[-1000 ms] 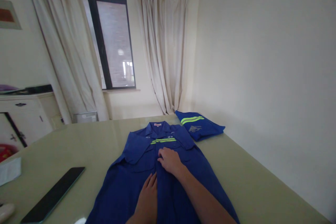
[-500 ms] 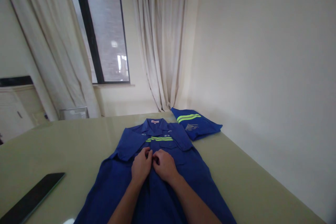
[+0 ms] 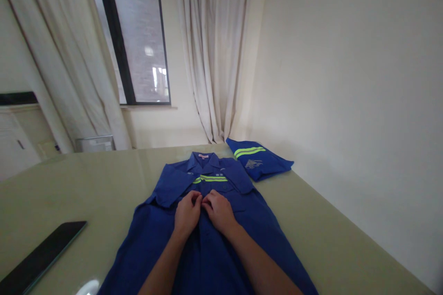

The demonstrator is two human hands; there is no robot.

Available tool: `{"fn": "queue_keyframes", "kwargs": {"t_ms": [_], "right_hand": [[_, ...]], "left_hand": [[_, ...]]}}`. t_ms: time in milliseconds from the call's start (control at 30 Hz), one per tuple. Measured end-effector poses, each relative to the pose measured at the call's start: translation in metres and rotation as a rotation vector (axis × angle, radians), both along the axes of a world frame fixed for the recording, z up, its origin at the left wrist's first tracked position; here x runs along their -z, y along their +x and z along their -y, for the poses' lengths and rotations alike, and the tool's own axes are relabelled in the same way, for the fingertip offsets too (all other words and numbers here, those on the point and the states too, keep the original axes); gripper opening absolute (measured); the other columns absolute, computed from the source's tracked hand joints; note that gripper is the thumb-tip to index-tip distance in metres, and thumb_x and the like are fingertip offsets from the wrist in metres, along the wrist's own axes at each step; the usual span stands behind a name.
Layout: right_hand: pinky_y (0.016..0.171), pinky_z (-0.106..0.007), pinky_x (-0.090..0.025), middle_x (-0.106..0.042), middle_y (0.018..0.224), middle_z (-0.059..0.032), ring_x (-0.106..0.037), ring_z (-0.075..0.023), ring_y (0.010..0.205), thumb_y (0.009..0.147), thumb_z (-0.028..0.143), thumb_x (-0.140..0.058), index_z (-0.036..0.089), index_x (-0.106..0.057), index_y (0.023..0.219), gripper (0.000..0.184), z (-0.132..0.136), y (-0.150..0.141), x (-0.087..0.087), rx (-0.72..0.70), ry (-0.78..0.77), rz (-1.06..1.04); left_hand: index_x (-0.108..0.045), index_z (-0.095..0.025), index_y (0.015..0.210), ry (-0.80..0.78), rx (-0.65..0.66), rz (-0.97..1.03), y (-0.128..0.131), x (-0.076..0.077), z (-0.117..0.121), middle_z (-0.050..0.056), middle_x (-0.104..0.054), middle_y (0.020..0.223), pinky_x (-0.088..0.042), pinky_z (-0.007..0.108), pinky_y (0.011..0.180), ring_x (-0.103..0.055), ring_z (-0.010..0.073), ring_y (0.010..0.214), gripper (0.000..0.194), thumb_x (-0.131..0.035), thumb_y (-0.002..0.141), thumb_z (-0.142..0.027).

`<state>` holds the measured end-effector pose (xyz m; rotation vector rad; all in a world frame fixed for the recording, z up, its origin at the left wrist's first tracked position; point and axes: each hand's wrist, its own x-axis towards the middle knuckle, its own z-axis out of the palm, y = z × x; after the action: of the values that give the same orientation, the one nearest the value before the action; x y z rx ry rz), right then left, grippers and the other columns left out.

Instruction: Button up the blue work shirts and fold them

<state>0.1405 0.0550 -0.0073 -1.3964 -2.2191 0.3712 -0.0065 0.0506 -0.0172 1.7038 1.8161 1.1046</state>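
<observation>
Spread out before me lies a blue work coverall (image 3: 254, 235) with a collar, a yellow-green reflective band across the chest and its sleeves folded inward. My left hand (image 3: 188, 212) is closed in a pinch at the front placket, just below the band. Beside it, almost touching, my right hand (image 3: 218, 209) pinches the same front edge from the other side. The bit of cloth or fastener between the fingertips is hidden by the fingers.
A folded blue garment (image 3: 266, 166) with a reflective stripe lies at the far right of the greenish table (image 3: 114, 184). On the left rests a flat black object (image 3: 43, 256). A wall (image 3: 346, 101) runs along the right side, and curtains (image 3: 214, 55) hang behind.
Both hands stay at the placket, with slight finger movement and the fingertips a little closer together. The whole view has shifted slightly; the garments lie as before.
</observation>
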Motion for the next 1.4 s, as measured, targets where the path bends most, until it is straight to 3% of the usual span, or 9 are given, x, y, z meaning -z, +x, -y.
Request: {"fn": "queue_keyframes", "kwargs": {"t_ms": [367,567,800,1100,1400], "right_hand": [[0.069,-0.025,-0.04,-0.068,0.098,-0.0005,-0.066,-0.0159,0.087,0.098,0.034,-0.056,0.025,-0.07,0.092,0.018,0.001,0.0,-0.004,0.129,0.01,0.035],[0.067,-0.024,-0.038,-0.068,0.096,-0.0014,-0.064,-0.0149,0.082,0.098,0.032,-0.054,0.024,-0.07,0.09,0.019,0.0,0.0,-0.006,0.143,-0.001,0.006],[0.064,-0.023,-0.037,-0.069,0.091,-0.0003,-0.062,-0.0136,0.077,0.091,0.027,-0.058,0.025,-0.074,0.09,0.016,0.001,0.001,-0.003,0.059,-0.032,-0.079],[0.074,-0.023,-0.041,-0.07,0.094,-0.0011,-0.065,-0.0146,0.086,0.092,0.027,-0.06,0.024,-0.075,0.089,0.015,-0.004,0.002,-0.002,0.128,-0.057,-0.152],[0.069,-0.023,-0.04,-0.068,0.092,0.0007,-0.065,-0.0148,0.082,0.09,0.026,-0.063,0.024,-0.069,0.086,0.008,-0.003,0.001,-0.002,0.109,0.028,-0.103]], "left_hand": [[-0.07,-0.023,0.091,0.1,0.079,0.085,0.003,-0.002,0.003,0.004,-0.077,0.088,-0.051,0.03,0.077,-0.071,0.0219,0.083,0.022,-0.053,0.09,-0.035],[-0.068,-0.025,0.099,0.115,0.063,-0.066,0.005,-0.005,0.007,0.004,-0.074,0.1,-0.049,0.03,0.079,-0.068,0.0215,0.091,0.02,-0.05,0.093,-0.031],[-0.067,-0.021,0.1,0.099,-0.002,-0.203,0.004,0.004,0.0,0.008,-0.073,0.095,-0.046,0.034,0.084,-0.063,0.027,0.096,0.022,-0.048,0.094,-0.029],[-0.068,-0.02,0.096,0.091,0.016,-0.119,0.001,0.009,-0.002,0.006,-0.075,0.094,-0.046,0.03,0.079,-0.067,0.0227,0.091,0.019,-0.05,0.095,-0.027],[-0.07,-0.022,0.099,0.1,0.047,-0.057,-0.003,0.009,-0.004,0.004,-0.078,0.095,-0.053,0.028,0.078,-0.072,0.0203,0.089,0.03,-0.043,0.098,-0.034]]}}
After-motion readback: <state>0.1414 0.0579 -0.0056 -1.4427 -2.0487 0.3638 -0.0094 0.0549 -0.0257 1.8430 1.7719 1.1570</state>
